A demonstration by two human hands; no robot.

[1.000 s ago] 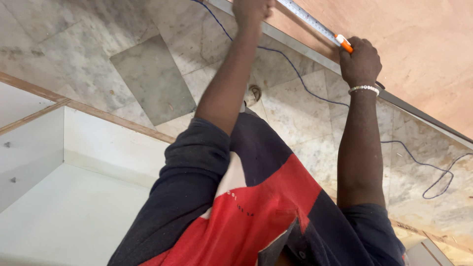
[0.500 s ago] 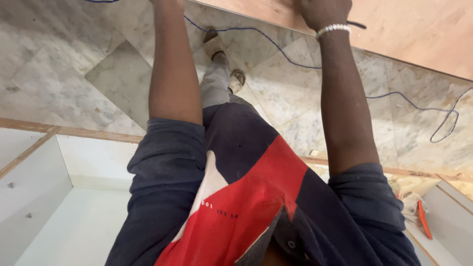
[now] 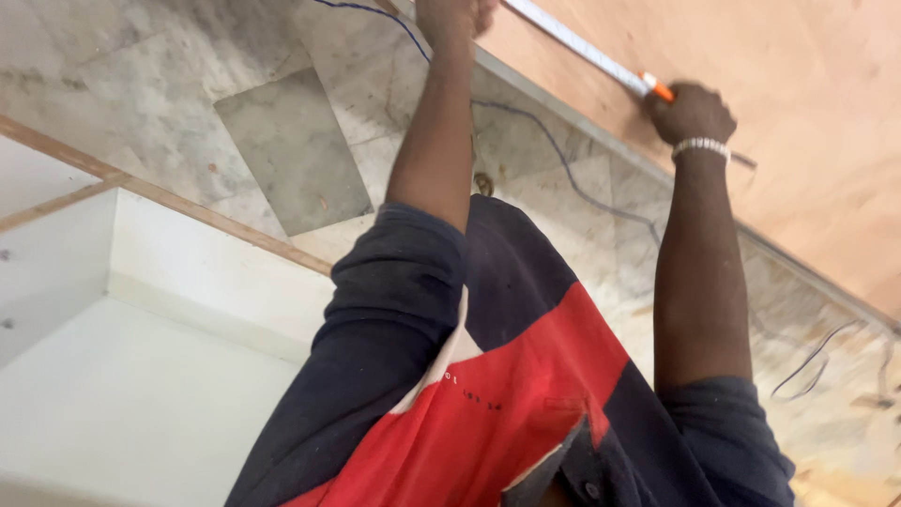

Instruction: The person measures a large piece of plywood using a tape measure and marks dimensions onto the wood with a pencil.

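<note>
Since the earlier frame both hands have come back into view on the pale plywood panel [image 3: 751, 122]. The right hand [image 3: 693, 113] is closed around an orange-tipped pencil [image 3: 657, 89] against the white measuring strip [image 3: 572, 39] lying on that panel; the left hand [image 3: 452, 17] presses the strip's far end, its grip unclear.

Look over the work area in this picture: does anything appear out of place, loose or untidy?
A thin dark cable trails loose across the marble floor, running under the person's arms toward the plywood board. More loops lie at the right edge. Otherwise nothing stands out.
</note>
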